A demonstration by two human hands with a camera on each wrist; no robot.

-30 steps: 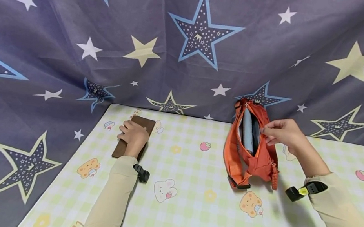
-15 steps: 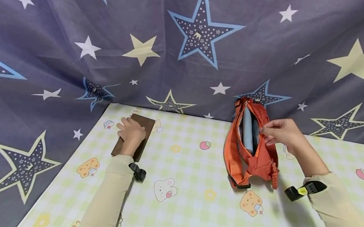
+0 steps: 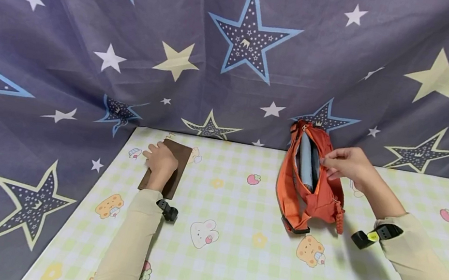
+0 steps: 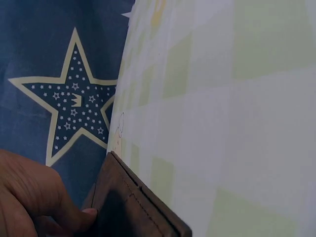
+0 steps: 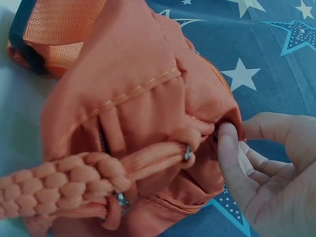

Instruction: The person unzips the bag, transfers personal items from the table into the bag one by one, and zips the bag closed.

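Wallet (image 3: pixel 181 160), dark brown, stitched: at far left of the checked tabletop (image 3: pixel 222 267), long side running roughly near to far. Appears to lie flat; layered edge seen in the left wrist view.

Left hand (image 3: pixel 161 164) over it from the near side. Fingers slightly spread and bent toward the left edge; in the left wrist view a digit (image 4: pixel 81 217) has its tip against the wallet's surface. Cannot tell whether the hidden fingertips pinch the edge or merely press down. Judgement: contact from above suits steadying or gripping a thin item with little height to grasp.

Bag (image 3: pixel 322 202), orange, unzipped: right of centre, by the far edge, next to the starry curtain (image 3: pixel 161 12). Strap (image 3: pixel 287 189) drapes along its left side; braided cord (image 3: pixel 339 222) hangs at the near right.

Right hand (image 3: pixel 348 164) at the bag's right rim. Thumb and forefinger pinch the fabric there; remaining fingers bent, apart from it. Judgement: this grip likely serves to spread the mouth, which gapes upward. Light blue item (image 3: pixel 306 160) lies lengthwise inside; kind not determinable.
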